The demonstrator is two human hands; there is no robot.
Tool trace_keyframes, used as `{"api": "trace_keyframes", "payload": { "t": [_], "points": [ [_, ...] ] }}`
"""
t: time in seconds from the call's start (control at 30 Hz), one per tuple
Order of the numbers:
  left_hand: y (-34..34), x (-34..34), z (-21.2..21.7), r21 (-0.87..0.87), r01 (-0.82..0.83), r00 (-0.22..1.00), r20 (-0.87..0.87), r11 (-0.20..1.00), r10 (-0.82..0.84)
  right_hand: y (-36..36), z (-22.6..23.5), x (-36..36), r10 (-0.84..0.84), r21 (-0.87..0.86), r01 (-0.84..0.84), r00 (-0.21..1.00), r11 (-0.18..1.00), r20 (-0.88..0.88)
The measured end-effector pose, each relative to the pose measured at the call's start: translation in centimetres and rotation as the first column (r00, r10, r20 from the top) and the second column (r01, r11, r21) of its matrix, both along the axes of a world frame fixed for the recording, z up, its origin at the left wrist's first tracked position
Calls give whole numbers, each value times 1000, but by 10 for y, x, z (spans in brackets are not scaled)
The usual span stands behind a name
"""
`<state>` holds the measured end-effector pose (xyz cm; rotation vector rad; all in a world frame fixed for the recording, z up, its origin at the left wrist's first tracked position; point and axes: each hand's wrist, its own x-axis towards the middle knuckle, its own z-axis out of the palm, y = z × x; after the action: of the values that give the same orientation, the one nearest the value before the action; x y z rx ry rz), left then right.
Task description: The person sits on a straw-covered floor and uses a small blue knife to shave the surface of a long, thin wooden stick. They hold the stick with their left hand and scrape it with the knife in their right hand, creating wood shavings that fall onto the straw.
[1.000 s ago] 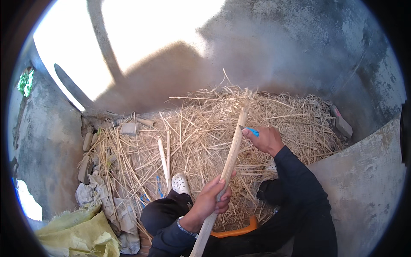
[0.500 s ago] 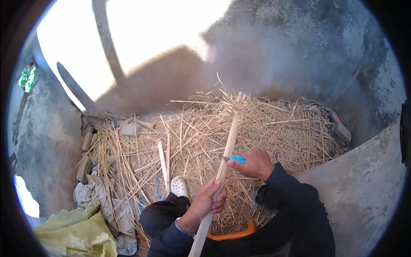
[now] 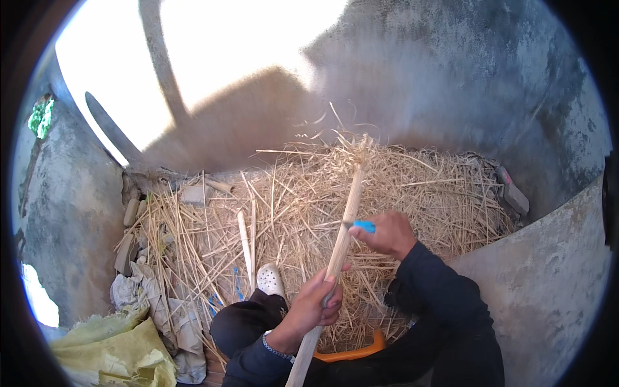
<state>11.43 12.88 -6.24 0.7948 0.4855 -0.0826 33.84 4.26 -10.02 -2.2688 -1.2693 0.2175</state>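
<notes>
My left hand (image 3: pixel 314 303) is wrapped around a long pale wooden stick (image 3: pixel 346 232). The stick slants from the lower edge up and away to the right, and curly shavings cling to its far end. Farther along it, my right hand (image 3: pixel 389 233) is closed on a blue-handled knife (image 3: pixel 364 226). Only part of the handle and a short bit of dark blade show, the blade meeting the stick's side. The fingers of my right hand hide the rest of the handle.
A heap of straw-like shavings (image 3: pixel 425 187) covers the floor ahead, before a concrete wall (image 3: pixel 412 84). An orange curved handle (image 3: pixel 354 353) lies below the stick. Left are a pale loose strip (image 3: pixel 245 242), a white clog (image 3: pixel 271 282) on my foot, and a yellowish sack (image 3: pixel 122 348).
My right hand and the knife have moved a little up and away along the stick. My left hand still grips it, and the stick's far end has shifted slightly.
</notes>
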Motion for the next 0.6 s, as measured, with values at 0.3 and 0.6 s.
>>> {"api": "trace_keyframes", "payload": {
  "t": [0.3, 0.6],
  "points": [
    [-8, 3, 3, -29, 30, 1000, 5, 999, -29, 5, -45, 64, -125, 191, 40, 880, 981, 459],
    [-18, 8, -6, -40, 80, 997, 23, 996, -79, -4, -39, 94, -316, 171, 279, 913, 945, 258]
  ]
}}
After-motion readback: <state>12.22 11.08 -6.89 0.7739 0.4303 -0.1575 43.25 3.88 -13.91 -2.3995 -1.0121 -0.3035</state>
